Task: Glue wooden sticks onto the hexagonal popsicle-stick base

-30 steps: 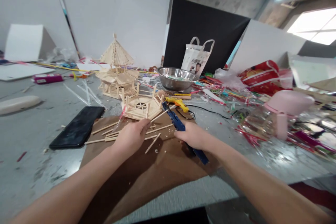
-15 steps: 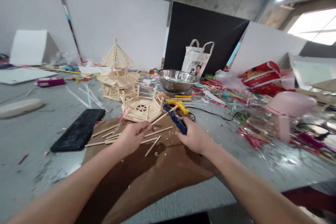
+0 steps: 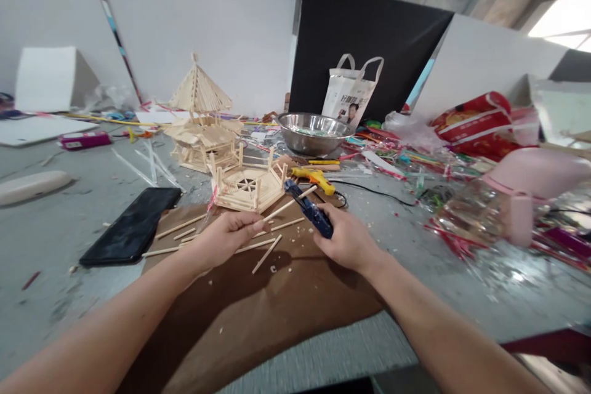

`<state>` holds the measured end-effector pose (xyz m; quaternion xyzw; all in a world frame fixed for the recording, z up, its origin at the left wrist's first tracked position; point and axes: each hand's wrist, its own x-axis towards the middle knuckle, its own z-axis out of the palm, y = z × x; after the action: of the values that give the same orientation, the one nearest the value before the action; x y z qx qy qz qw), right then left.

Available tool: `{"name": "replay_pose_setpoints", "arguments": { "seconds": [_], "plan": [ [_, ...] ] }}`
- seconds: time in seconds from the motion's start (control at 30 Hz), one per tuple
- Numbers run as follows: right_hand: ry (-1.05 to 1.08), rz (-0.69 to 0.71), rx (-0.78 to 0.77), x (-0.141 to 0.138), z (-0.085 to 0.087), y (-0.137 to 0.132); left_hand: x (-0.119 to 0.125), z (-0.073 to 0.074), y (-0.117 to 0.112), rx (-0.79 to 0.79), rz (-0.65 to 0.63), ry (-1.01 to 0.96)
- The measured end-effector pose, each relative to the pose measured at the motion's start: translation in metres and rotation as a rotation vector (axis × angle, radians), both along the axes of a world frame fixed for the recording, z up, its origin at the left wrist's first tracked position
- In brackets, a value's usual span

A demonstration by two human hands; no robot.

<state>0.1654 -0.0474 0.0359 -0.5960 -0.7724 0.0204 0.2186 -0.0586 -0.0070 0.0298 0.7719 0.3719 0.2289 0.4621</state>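
Observation:
My left hand (image 3: 225, 237) pinches a thin wooden stick (image 3: 289, 203) that slants up to the right, its far end reaching the jaws of a blue cutter (image 3: 309, 216). My right hand (image 3: 347, 240) is wrapped round the cutter's handles. Both hands hover over a brown sheet (image 3: 258, 301) strewn with several loose sticks and small wood chips. Just beyond the hands sits a hexagonal stick frame (image 3: 247, 186), and behind it a stick pavilion (image 3: 200, 118) with a pointed roof.
A black phone (image 3: 132, 226) lies left of the brown sheet. A yellow glue gun (image 3: 314, 176), a steel bowl (image 3: 314, 133), a white bag (image 3: 353, 95), red packets (image 3: 478, 124) and a pink-capped bottle (image 3: 503, 200) crowd the grey table (image 3: 50, 252) behind and to the right.
My right hand has slid up the cutter so the handles are hidden in the fist. The stick's tip has come to the cutter's jaws. The view tilted slightly.

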Motion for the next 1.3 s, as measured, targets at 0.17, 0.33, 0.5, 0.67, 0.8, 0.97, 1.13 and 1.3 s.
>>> {"name": "replay_pose_setpoints", "arguments": {
  "seconds": [0.17,0.33,0.5,0.67,0.8,0.97,1.13,1.3],
  "plan": [
    [-0.023,-0.028,-0.027,-0.002,0.002,-0.003,0.002,-0.001,0.0,0.062,0.028,0.025],
    [-0.051,-0.057,-0.065,-0.003,0.004,-0.002,0.002,-0.004,0.001,0.194,0.05,0.062],
    [-0.073,-0.094,-0.148,-0.001,0.006,0.006,0.006,-0.008,0.004,0.299,0.125,0.072],
    [0.069,0.088,-0.107,0.004,0.004,0.013,0.007,-0.006,-0.001,0.121,0.119,-0.004],
    [0.042,0.198,0.006,0.012,0.001,0.017,0.004,-0.005,-0.008,-0.186,0.055,-0.11],
    [-0.152,0.0,0.11,0.032,-0.005,0.023,-0.001,-0.006,-0.007,-0.294,0.019,-0.176],
    [-0.328,-0.188,-0.033,0.048,-0.024,0.031,-0.001,-0.001,-0.002,0.117,0.116,0.067],
    [-0.272,-0.127,0.146,0.032,-0.019,0.028,-0.001,0.0,-0.004,0.302,0.06,0.229]
  ]
}}
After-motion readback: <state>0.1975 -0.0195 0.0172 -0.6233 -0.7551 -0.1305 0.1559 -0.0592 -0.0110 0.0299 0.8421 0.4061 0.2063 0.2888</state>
